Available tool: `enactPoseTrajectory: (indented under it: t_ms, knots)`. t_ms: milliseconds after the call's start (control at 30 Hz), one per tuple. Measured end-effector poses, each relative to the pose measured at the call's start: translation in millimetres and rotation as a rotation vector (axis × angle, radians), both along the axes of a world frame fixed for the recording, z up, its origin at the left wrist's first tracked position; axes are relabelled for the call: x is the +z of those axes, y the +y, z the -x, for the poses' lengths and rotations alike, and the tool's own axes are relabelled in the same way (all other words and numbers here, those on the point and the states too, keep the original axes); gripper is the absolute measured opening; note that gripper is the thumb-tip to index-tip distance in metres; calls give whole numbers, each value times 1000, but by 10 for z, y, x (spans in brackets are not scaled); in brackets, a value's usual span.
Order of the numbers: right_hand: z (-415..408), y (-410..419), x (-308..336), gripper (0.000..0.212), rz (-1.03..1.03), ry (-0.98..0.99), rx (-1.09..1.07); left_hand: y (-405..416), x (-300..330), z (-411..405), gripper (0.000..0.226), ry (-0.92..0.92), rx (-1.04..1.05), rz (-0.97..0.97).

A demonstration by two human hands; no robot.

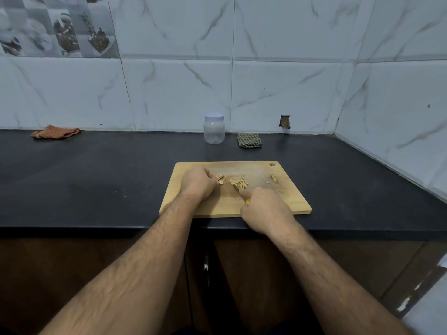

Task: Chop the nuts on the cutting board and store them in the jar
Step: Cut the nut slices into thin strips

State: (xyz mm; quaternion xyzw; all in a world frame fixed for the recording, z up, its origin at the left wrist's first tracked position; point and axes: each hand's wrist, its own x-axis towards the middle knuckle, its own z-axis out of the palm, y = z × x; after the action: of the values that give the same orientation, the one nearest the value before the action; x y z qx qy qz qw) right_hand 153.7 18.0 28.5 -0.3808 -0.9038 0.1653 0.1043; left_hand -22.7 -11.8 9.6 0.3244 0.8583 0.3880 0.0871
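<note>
On the cutting board (278, 204), the left hand (197, 183) pinches a nut (220, 181) beside the slivers (238, 183). The right hand (263, 209) grips a yellow-handled knife (247, 202). Nuts look small, hard, liable to skid; best pinned flat.

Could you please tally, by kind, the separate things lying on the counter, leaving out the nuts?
Cloths: 2, orange and green checked
Jar: 1
Cutting board: 1
Total: 4
</note>
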Motion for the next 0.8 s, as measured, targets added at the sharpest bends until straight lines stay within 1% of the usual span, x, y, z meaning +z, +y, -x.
enactPoseTrajectory:
  t_ms: [133, 200, 267, 333, 400, 467, 567, 700, 800]
  knots:
    - [66, 109, 103, 45, -34, -30, -28, -31, -31, 49, 10, 50, 41, -42]
    - [120, 108, 110, 47, -46, -26, -7, -10, -42, 57, 9, 59, 14, -44]
    - [171, 97, 99, 51, -36, -39, 21, 3, -18, 48, 11, 105, -23, -34]
    - [199, 119, 77, 52, -17, -48, 19, 15, 22, 45, 13, 181, -68, 2]
    - [208, 176, 75, 48, -23, -47, -8, 26, 57, 49, 11, 240, -107, 62]
    - [194, 225, 78, 43, -34, -36, -40, 41, 71, 49, 8, 275, -134, 133]
    - [187, 227, 67, 44, -36, -14, -30, 87, 67, 49, 9, 325, -145, 201]
    - [205, 208, 58, 49, -8, 15, -9, 110, 75, 3, 12, 383, -133, 212]
    - [207, 210, 17, 48, 20, 23, -12, 80, 66, -59, 17, 494, -134, 207]
